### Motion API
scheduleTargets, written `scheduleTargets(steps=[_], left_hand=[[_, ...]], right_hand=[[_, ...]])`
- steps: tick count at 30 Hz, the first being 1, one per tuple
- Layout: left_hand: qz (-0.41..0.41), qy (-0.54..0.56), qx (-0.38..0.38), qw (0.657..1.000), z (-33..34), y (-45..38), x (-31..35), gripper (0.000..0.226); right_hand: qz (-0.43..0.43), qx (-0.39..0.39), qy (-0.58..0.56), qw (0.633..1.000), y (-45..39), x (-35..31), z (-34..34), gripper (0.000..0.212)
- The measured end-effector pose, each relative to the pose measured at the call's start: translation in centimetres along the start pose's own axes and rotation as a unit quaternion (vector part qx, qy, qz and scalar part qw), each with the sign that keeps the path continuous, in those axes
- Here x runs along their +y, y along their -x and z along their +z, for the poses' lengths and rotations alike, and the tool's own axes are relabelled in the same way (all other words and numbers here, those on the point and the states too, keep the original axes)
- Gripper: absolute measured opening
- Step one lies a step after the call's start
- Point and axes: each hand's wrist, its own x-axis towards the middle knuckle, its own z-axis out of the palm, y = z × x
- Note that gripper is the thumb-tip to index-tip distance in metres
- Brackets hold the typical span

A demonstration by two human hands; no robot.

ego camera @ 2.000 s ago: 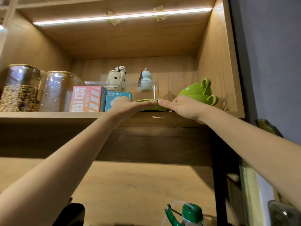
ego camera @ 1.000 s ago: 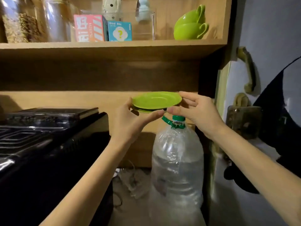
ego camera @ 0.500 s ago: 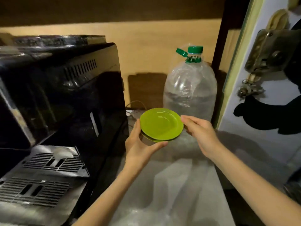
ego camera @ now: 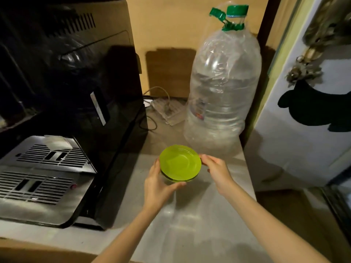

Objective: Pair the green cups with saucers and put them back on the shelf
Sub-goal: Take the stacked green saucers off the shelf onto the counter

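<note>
Head view: both hands (ego camera: 157,184) grip round glossy green saucers (ego camera: 180,162).

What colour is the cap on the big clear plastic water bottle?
Green, on the big clear plastic water bottle's screw cap, seen in the head view.

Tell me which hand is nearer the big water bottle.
Right. The right hand holds the saucers' edge just below the bottle's base; the left hand grips their far side, nearer the black machine.

A home kitchen: a black coffee machine (ego camera: 66,103) and large water bottle (ego camera: 222,88) on a counter (ego camera: 190,215).
</note>
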Motion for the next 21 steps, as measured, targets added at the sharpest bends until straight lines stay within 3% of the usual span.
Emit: scheduleTargets(steps=[6,12,21], left_hand=[[-0.055,0.003,-0.020,0.998,1.3,0.6,-2.3,0.110],[-0.044,0.002,-0.044,0.998,1.4,0.0,-4.0,0.105],[-0.088,-0.086,-0.083,0.989,1.1,-0.5,-6.3,0.114]], right_hand=[[0.055,-0.027,0.026,0.998,-0.5,2.1,0.4,0.024],[0.077,-0.041,0.033,0.996,-2.1,4.0,1.3,0.030],[0.091,-0.059,0.061,0.992,-3.0,6.0,2.4,0.029]])
